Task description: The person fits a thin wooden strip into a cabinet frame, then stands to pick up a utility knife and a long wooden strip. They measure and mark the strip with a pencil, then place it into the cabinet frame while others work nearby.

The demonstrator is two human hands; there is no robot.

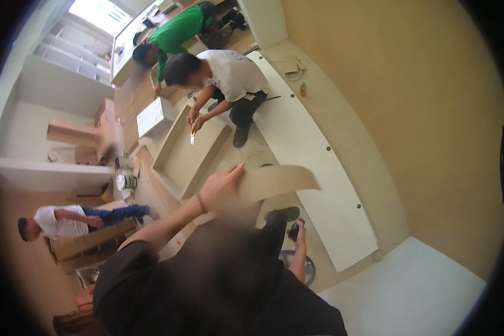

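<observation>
My left hand [223, 187] is closed on a beige, flat strip of board [280, 182], its far end stretching to the right. Lower on the right, my right hand [301, 231] is wrapped round a small dark object [293, 231] whose kind I cannot make out. Beneath the right forearm, a round grey thing [307, 273] on the floor is partly hidden by my dark sleeve. Ahead of my left hand lies a shallow beige box frame [179, 154].
A long white panel [319, 173] with dark holes lies along the tan wall [397, 84]. A co-worker in white [232, 73] crouches over the box frame with a small tool; another in green [176, 31] bends behind. A third person [61, 221] is at left, near a paint bucket [126, 182].
</observation>
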